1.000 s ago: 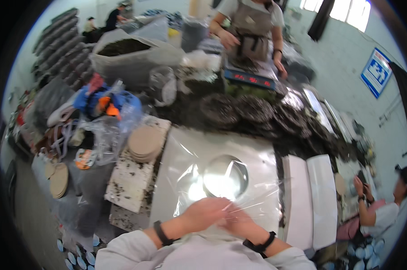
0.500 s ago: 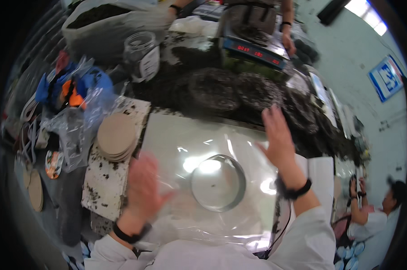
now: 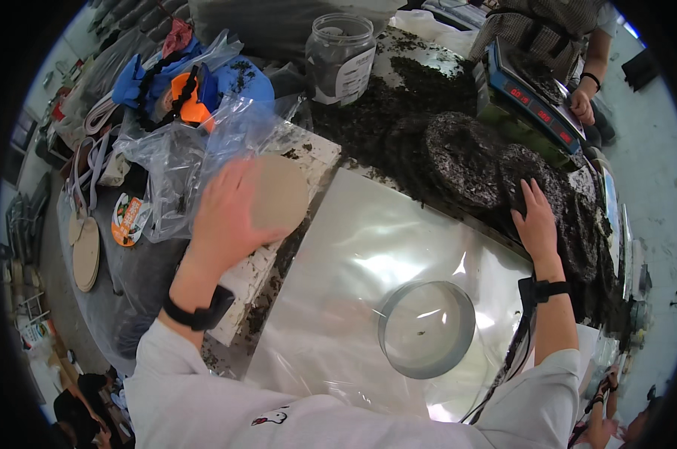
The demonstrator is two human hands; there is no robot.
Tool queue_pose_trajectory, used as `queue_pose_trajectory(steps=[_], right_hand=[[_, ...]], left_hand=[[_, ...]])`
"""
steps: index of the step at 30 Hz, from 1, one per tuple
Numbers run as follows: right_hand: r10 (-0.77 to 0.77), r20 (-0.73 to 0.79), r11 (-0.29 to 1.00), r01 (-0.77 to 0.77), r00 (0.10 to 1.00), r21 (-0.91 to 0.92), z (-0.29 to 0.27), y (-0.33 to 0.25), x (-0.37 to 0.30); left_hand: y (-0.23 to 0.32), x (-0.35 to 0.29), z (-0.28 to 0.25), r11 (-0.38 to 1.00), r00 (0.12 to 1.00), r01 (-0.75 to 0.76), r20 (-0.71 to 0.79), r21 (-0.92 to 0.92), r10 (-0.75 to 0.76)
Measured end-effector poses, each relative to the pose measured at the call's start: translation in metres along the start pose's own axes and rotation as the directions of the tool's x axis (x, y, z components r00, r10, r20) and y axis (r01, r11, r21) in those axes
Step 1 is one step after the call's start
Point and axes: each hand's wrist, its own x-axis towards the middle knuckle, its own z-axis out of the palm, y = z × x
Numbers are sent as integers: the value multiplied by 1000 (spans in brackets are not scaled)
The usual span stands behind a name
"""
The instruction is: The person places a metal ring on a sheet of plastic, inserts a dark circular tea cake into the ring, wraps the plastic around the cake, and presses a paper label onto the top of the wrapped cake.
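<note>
My left hand (image 3: 228,213) lies open, fingers stretched, against the left part of a stack of round tan discs (image 3: 282,193); whether it grips the top one cannot be made out. My right hand (image 3: 538,222) is open and holds nothing, its fingertips near one of the dark, round, crumbly cakes (image 3: 534,173). Between my arms a shallow metal ring (image 3: 464,329) rests on clear plastic film (image 3: 331,292) over a pale board. A small dark speck shows inside the ring.
Loose dark crumbs (image 3: 398,123) cover the table behind the board. A clear jar (image 3: 341,63) stands at the back, and a blue digital scale (image 3: 529,108) at the back right, with another person's hand (image 3: 581,105) beside it. Crumpled clear bags (image 3: 175,168) lie at left.
My left hand has moved from beside the ring up to the tan discs. My right hand stays raised and open near the dark cakes. The view has turned left.
</note>
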Motion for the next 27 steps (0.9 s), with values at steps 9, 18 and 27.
queue_pose_trajectory(steps=[9,18,27], right_hand=[[27,-169,1000,-28,985,-4,-1,0,-10],[-131,-524,990,135,842,-31,-70,-4,-52],[-346,-638,903,428,689,-27,-147,-52,-183]], left_hand=[[1,15,18,981,945,193,275,-23,-180],[-44,15,38,902,979,122,202,-415,-39],[105,-17,-19,847,808,-468,-511,-252,294]])
